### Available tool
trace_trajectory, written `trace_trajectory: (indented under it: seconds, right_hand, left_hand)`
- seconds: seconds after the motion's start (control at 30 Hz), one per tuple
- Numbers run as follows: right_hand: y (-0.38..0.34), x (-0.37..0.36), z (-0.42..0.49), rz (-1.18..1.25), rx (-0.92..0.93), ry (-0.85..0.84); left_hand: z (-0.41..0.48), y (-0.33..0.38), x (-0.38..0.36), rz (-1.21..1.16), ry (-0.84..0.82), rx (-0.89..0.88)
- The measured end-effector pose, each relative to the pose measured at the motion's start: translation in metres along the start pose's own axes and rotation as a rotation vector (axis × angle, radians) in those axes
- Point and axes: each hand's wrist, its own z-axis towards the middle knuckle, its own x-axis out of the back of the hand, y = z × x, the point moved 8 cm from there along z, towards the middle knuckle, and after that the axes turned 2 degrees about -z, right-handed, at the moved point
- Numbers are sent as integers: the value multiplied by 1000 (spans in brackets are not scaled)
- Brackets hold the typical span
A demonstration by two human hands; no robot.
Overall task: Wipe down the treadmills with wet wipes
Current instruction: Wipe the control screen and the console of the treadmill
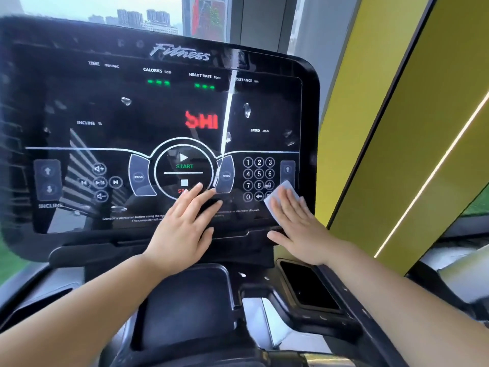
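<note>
Wiping the lower right corner of a treadmill console [158, 115].
Pressing with the right hand [299, 223], fingers straight, on the wet wipe [283, 190] showing beyond the fingertips beside the keypad [258, 174]; resting the left hand [185, 223] flat and empty at the stop button [184, 182].

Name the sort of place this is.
Most likely a gym: a treadmill console with a START key and speed and incline readouts, and the right hand pressing a wet wipe on it.
</note>
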Motion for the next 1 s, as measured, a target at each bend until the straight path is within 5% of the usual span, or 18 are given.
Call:
trace_trajectory:
  seconds: [0.5, 0.73, 1.0]
  right_hand:
    - [-8, 14, 16, -460, 184, 10]
    - [-50, 21, 28, -429, 424, 27]
    - [-38, 27, 29, -533, 459, 49]
  left_hand:
    - [-34, -31, 17, 53, 30, 92]
    - [-39, -33, 17, 63, 28, 104]
    - [-40, -35, 16, 66, -12, 137]
